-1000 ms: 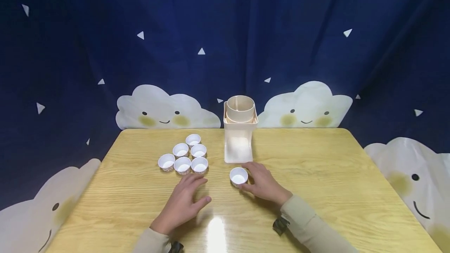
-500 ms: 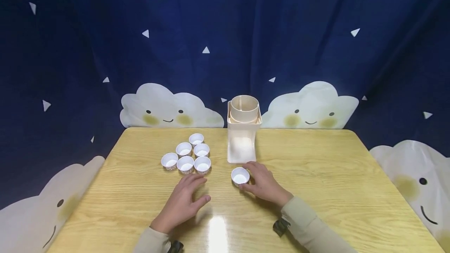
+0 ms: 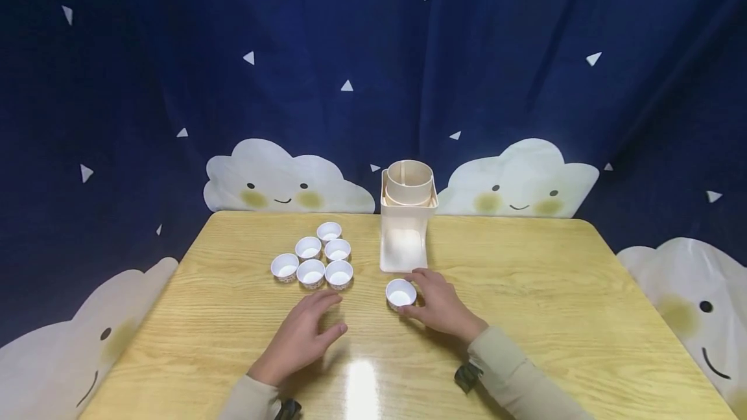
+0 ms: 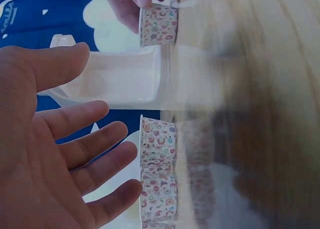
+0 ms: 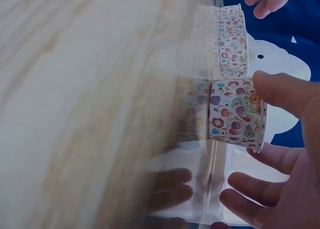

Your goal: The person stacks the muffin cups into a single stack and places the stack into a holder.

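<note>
Pinching a cup (image 3: 400, 292) in the right hand (image 3: 439, 303), with left hand (image 3: 299, 337) relaxed.
At left, six cups (image 3: 312, 272), seemingly empty; farther right, cylinder (image 3: 410, 196) in holder (image 3: 404, 238).

Indoor nook, room type unclear: wooden table (image 3: 525, 290) before navy cloud-print curtain (image 3: 496, 50).

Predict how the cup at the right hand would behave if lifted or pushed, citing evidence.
The cup is probably light, since it looks thin-walled and empty. It may dent under a hard squeeze, as its printed side resembles paper. Pushed low, it would likely slide rather than tip: it is squat and upright on a smooth, glossy table.
</note>
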The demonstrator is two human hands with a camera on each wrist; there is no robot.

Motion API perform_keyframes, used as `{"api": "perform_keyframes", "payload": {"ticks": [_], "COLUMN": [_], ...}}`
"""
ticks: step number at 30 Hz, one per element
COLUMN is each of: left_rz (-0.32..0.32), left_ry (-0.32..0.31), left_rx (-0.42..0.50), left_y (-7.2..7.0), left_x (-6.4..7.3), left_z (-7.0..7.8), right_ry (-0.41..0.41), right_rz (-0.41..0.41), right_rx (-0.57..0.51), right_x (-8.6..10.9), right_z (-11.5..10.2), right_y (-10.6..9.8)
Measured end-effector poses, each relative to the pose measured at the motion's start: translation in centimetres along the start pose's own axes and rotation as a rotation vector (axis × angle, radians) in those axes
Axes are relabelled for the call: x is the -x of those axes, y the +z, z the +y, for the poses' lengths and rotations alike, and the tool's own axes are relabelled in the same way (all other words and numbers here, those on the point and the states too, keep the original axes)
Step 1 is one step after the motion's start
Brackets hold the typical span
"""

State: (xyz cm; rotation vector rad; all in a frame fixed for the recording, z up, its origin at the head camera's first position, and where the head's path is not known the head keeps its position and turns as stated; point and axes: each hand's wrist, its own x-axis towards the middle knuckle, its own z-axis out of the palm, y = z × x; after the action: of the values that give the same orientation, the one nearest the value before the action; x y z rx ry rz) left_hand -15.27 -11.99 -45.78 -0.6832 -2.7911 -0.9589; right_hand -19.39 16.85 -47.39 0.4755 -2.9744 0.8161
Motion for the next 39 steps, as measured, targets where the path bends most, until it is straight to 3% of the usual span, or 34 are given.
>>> {"api": "perform_keyframes", "payload": {"ticks": [5,11,16,22,28,39], "left_rz": [0.016,0.142,0.194,0.226,0.227,0.234], "left_ry": [-0.009,0.034,0.051,0.051,0.052,-0.023], "left_rx": [-0.020,-0.063,-0.099,-0.117,-0.104,-0.062], "left_y": [-0.5,-1.2,-2.5,-3.6,-3.9,-4.4], "left_x": [0.4,0.5,0.6,0.7,0.8,0.4], "left_z": [-0.5,-1.7,-2.6,-3.3,-3.6,-5.5], "right_ry": [-0.012,-0.016,-0.004,-0.014,-0.040,-0.013], "right_rz": [0.015,0.034,0.039,0.054,0.053,0.052], "right_rx": [0.004,0.015,0.014,0.028,0.036,-0.012], "right_x": [0.0,0.1,0.3,0.2,-0.1,-0.1], "right_z": [-0.1,0.1,-0.1,-0.2,-0.3,-0.2], "right_y": [0.1,0.2,0.2,0.2,0.4,0.4]}}
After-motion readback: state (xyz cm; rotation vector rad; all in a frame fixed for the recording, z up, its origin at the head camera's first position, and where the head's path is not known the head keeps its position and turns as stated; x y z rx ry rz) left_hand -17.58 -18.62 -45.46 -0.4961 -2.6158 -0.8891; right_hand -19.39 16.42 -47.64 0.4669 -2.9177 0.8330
